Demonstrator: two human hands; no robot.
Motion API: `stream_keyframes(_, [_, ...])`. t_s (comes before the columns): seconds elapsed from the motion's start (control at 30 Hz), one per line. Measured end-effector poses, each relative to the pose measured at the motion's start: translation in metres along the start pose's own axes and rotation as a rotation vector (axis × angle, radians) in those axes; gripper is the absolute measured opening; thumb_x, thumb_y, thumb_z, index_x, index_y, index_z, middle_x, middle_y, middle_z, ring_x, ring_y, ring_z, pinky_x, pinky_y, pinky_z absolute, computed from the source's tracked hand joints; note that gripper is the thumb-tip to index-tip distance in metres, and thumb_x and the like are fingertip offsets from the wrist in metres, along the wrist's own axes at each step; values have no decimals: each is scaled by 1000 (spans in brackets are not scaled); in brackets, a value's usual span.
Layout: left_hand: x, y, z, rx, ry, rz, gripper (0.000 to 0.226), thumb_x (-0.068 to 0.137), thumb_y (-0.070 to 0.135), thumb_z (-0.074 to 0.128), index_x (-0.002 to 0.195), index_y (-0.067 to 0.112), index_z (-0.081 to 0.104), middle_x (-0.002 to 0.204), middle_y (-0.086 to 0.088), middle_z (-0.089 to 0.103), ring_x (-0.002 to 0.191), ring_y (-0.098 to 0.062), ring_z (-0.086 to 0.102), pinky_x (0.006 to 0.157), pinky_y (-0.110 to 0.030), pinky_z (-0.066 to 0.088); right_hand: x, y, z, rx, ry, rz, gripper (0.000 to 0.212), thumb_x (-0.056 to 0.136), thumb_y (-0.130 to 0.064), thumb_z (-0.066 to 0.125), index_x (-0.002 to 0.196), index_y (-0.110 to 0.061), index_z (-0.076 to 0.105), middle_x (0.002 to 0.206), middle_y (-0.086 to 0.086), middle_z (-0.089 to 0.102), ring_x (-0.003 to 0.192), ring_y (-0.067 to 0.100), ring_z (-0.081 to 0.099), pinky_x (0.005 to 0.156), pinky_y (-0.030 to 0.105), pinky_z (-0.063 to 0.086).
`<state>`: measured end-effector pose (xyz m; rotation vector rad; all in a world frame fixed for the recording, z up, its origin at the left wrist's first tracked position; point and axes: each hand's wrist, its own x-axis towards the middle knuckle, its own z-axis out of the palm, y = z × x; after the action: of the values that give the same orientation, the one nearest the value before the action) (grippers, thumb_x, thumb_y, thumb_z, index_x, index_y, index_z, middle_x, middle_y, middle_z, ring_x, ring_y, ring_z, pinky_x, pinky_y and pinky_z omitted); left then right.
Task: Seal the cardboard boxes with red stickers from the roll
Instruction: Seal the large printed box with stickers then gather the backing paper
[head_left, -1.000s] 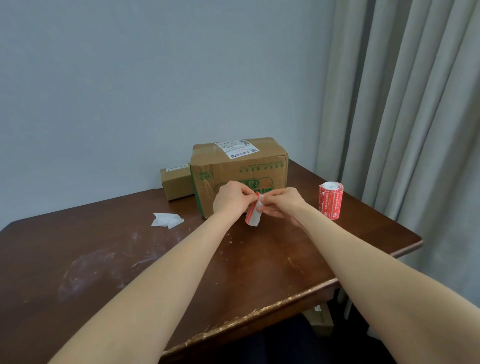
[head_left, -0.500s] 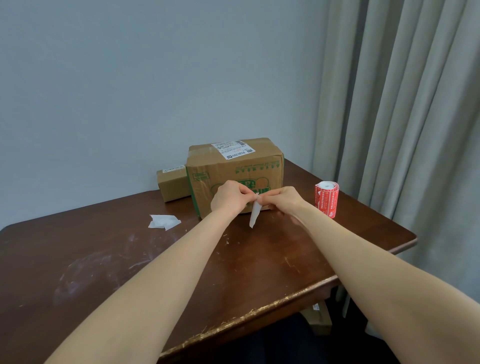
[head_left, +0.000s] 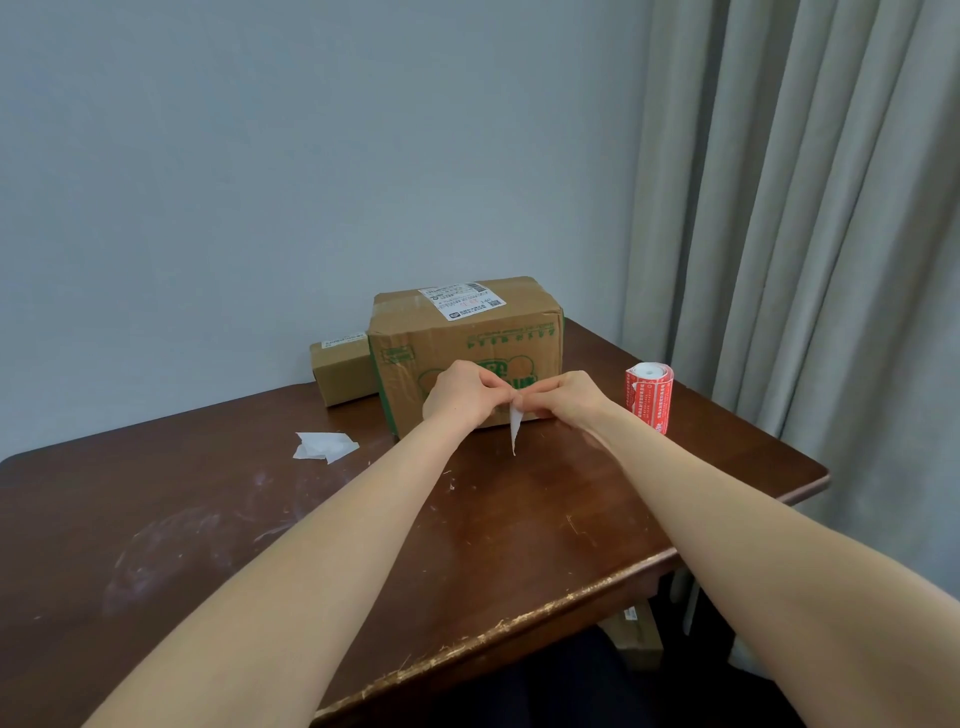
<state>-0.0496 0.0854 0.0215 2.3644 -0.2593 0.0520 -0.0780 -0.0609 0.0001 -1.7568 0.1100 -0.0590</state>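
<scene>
My left hand (head_left: 460, 394) and my right hand (head_left: 563, 397) meet fingertip to fingertip just in front of the large cardboard box (head_left: 467, 343), which carries green print and a white shipping label. Between them they pinch a sticker piece (head_left: 514, 428) whose white backing hangs down in a point; its red face is turned away. The roll of red stickers (head_left: 649, 397) stands upright on the table to the right of my hands. A smaller cardboard box (head_left: 340, 371) sits behind and left of the large one, against the wall.
A dark wooden table (head_left: 208, 519) with a worn front edge holds everything. A crumpled white backing scrap (head_left: 323, 446) lies to the left of my arms. Grey curtains (head_left: 805, 234) hang on the right, and a wall stands close behind the boxes.
The sticker showed its red face a second ago; now only the white backing hangs down. Both hands have stayed together in front of the large box.
</scene>
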Motion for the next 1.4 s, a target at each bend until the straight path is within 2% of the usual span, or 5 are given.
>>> stream_keyframes(0.27, [1,0,3,-107,-5,-47,11,86,27,67,85,21,76,73,2,67,64,-11,57,62,-28,46,-4,1,0,28,37,37,4,81,-14,74,78,-13,76,84,6,73,72,11,59,52,19,42])
stream_keyframes(0.6, [3,0,8,-53,38,-89,18,87,23,62,72,22,70,78,1,69,77,-17,66,74,-36,56,-6,0,2,52,59,107,5,86,-11,68,85,-12,73,82,5,69,70,10,58,52,19,42])
stream_keyframes(0.93, [0,-6,-2,-111,140,-105,22,91,19,55,74,19,69,86,2,72,67,-9,63,77,-35,58,-2,12,1,-9,167,304,7,84,-7,59,86,-8,66,66,4,64,52,10,47,46,20,35])
stream_keyframes(1.2, [-8,-9,-21,-119,233,-73,21,89,17,54,72,21,68,81,6,68,62,-7,63,69,-30,56,-4,20,1,-171,193,342,15,85,-3,60,98,1,67,63,8,62,49,11,53,44,20,48])
stream_keyframes(1.4, [-15,-10,-34,-142,290,-59,18,88,20,55,75,23,66,78,7,69,61,-7,64,70,-33,56,-2,26,4,-268,208,342,14,83,3,61,96,4,67,70,14,68,53,16,64,62,29,60])
